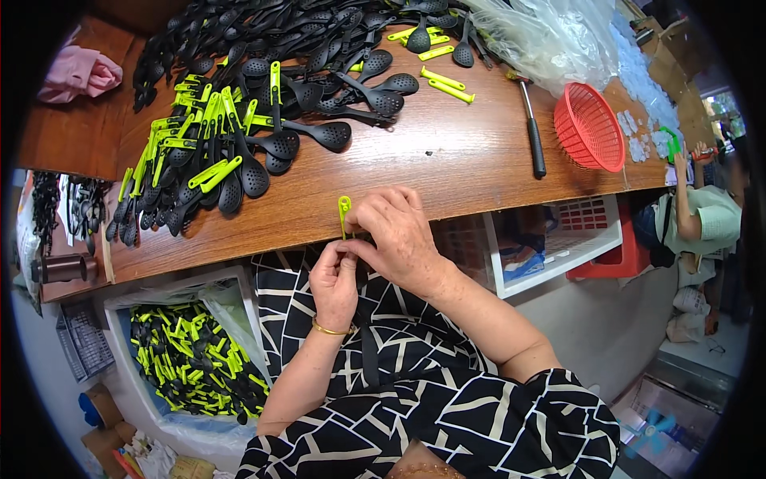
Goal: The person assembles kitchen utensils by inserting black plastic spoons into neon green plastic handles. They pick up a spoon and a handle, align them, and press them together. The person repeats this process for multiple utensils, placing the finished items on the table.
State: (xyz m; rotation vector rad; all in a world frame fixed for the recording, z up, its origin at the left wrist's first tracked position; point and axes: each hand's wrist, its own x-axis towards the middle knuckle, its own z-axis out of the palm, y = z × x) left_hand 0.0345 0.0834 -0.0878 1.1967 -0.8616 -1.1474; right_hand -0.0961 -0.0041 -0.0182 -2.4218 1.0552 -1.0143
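Just off the table's front edge, my left hand [333,289] and my right hand [396,242] meet in a pinch around a lime-green handle [345,209]. Its looped end points up above the fingers; its lower part is hidden, so I cannot tell whether a black utensil head is joined to it. To the left lies a heap of black slotted spoons with green handles [209,120]. Behind it spreads a larger pile of black slotted spoons [319,52]. A few loose green handles [447,84] lie on the table [447,148] beyond my hands.
Toward the right are a black-gripped hammer [536,148] and a red plastic basket [589,128], with a clear plastic bag [542,44] behind. Below the table's left side stands a lined crate [120,319] full of green-and-black utensils. A white crate [499,263] stands under the right side; another person [706,219] is far right.
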